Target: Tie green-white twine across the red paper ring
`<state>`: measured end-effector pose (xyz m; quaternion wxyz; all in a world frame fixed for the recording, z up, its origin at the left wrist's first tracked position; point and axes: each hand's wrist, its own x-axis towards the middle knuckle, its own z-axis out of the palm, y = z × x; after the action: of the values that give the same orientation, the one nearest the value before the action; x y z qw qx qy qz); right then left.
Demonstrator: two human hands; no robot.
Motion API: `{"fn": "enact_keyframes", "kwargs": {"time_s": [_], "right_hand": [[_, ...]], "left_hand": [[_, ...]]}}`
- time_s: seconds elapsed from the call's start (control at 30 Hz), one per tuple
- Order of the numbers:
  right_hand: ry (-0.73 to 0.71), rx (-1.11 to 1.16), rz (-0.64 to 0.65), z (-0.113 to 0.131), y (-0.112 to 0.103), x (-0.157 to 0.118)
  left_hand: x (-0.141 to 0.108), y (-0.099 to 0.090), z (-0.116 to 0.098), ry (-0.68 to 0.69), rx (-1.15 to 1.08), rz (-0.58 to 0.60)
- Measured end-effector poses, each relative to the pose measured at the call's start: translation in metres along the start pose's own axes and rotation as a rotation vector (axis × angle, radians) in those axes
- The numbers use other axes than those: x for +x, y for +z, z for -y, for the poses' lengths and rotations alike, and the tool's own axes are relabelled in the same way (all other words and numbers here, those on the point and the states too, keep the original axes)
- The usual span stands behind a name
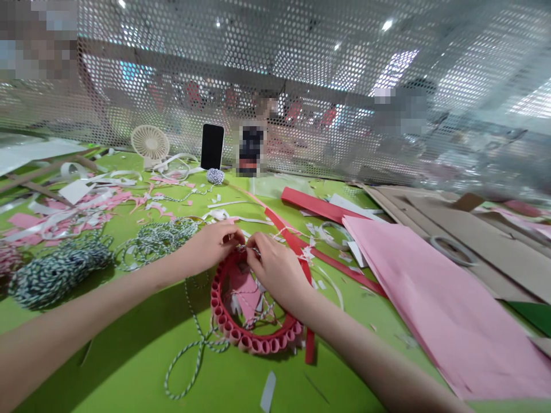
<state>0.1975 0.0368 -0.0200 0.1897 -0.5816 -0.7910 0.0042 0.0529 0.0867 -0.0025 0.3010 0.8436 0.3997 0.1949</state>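
A red paper ring (275, 335), edged with small rolled pink and red paper loops, lies on the green table. At its far rim my left hand (217, 244) is closed, fingertips pinched together. My right hand (278, 267) reaches across the ring from the right, thumb and fingers pinching close beside the left fingertips. A short length of green-and-white twine (198, 358) shows between the fingers at the rim; its loose loops trail onto the table at the ring's near left. Inside the ring lie pink paper (245, 292) and thin string. The exact grip is partly hidden.
Left are a bundle of dark green-and-white twine (64, 269), a loose tangle of twine (159, 238) and paper scraps. A small fan (150, 143) and a phone (212, 147) stand at the back by a perforated screen. Right lie red strips (322, 203), pink sheets (434, 298), cardboard and tape (451, 250).
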Motion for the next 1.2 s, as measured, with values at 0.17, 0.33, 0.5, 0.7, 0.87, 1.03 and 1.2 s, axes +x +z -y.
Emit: {"fn": "enact_keyframes", "kwargs": {"time_s": [0.17, 0.33, 0.5, 0.7, 0.87, 1.03, 1.2], "right_hand": [[0.002, -0.011, 0.006, 0.001, 0.0, 0.0], [-0.003, -0.011, 0.022, 0.002, -0.002, 0.0], [0.004, -0.011, 0.039, 0.003, -0.004, 0.0], [0.01, -0.016, 0.063, 0.003, -0.004, -0.001], [0.012, -0.032, 0.082, 0.004, -0.003, -0.002], [0.006, -0.056, 0.092, 0.003, -0.003, -0.002], [0.0, -0.091, 0.085, 0.003, -0.003, -0.004]], "left_hand": [[0.0, 0.003, 0.002, 0.005, -0.044, 0.046], [0.002, 0.003, 0.004, -0.04, -0.111, 0.101], [0.003, 0.001, 0.004, -0.082, -0.15, 0.151], [0.003, 0.001, 0.006, -0.06, -0.098, 0.191], [0.0, 0.0, 0.002, -0.004, 0.108, 0.152], [-0.003, -0.006, -0.004, 0.191, 0.459, 0.066], [-0.005, -0.008, -0.009, 0.419, 0.809, 0.018]]}}
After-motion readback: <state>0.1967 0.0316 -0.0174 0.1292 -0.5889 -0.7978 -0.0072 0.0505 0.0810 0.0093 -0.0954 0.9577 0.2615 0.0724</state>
